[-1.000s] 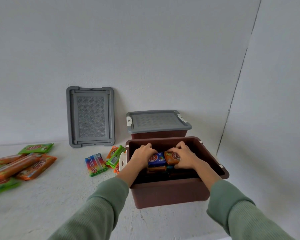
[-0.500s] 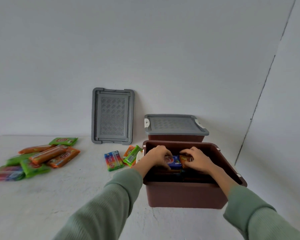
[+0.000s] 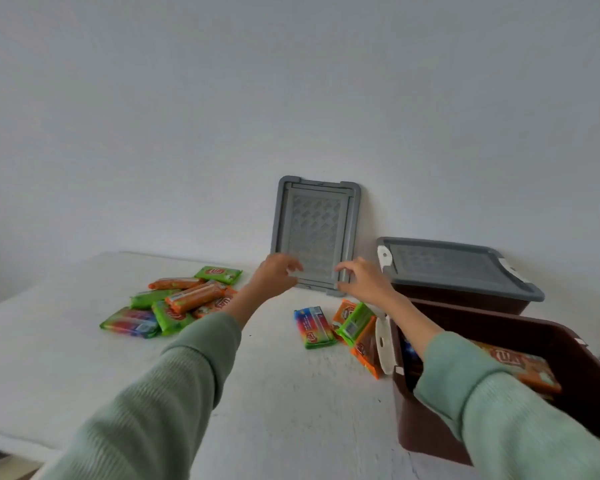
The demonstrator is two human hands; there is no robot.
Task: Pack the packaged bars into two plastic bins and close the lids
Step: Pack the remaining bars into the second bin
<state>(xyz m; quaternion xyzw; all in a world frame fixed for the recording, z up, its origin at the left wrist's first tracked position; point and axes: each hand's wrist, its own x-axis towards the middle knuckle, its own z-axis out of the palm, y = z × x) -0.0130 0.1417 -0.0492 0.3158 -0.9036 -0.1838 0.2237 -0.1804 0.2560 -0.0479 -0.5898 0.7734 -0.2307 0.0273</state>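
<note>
Loose grey lid (image 3: 315,230) leans on the wall, long axis upright, just ahead of both hands, left hand (image 3: 276,273) at its lower left, right hand (image 3: 366,280) at its lower right, fingers parted and half-curled, contact unclear, open brown bin (image 3: 575,355) to the right.

Grey lid (image 3: 316,233) stands propped upright; open brown bin (image 3: 426,438) holds bars (image 3: 520,365); closed bin (image 3: 465,299) behind; loose bars (image 3: 174,303) left.
</note>
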